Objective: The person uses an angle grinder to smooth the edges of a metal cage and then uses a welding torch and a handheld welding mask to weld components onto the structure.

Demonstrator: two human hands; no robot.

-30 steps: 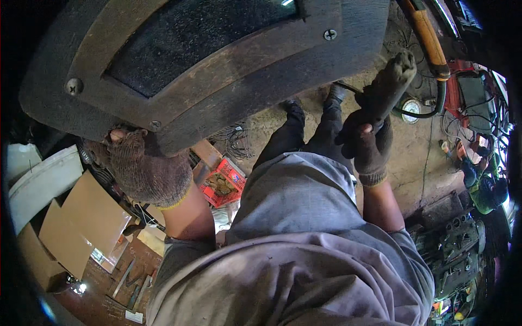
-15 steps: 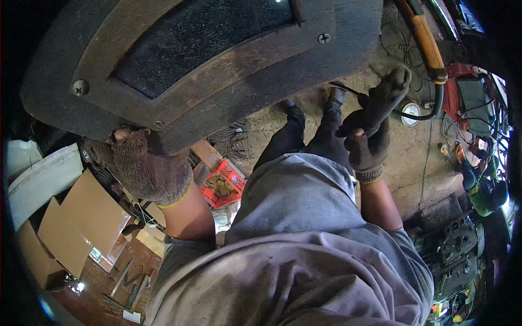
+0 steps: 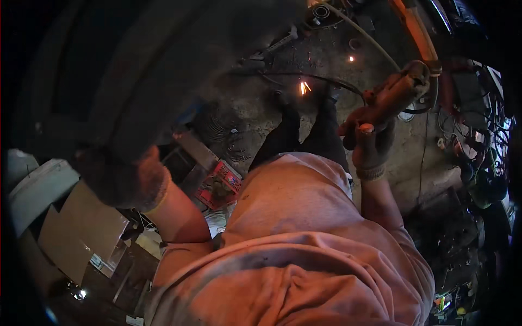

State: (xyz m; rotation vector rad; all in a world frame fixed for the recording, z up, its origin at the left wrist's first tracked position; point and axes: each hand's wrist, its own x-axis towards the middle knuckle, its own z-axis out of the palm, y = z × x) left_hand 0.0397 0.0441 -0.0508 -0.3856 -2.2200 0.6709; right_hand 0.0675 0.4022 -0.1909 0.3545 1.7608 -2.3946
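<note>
My left hand (image 3: 128, 179), in a dark knitted glove, is closed on the lower edge of a welding shield (image 3: 147, 70). The shield is dark and blurred, and fills the upper left. My gloved right hand (image 3: 378, 122) is closed in a fist at the right, its thumb on top. From the fist a thin dark neck of what looks like a welding torch (image 3: 350, 87) runs leftward; its handle is mostly covered by the fingers. Orange light falls on this glove and my shirt. Sparks (image 3: 304, 88) glow beyond my feet.
An orange-sleeved cable (image 3: 416, 30) hangs at the upper right. Coiled wire (image 3: 215, 127) and a red crate (image 3: 218, 185) lie left of my legs. Cardboard sheets (image 3: 81, 228) stand at the lower left. A person (image 3: 484, 185) is at the far right.
The shield has tilted and moved up and left, uncovering more floor. The scene has darkened, with an orange glow and sparks. My right hand has shifted slightly and keeps its hold.
</note>
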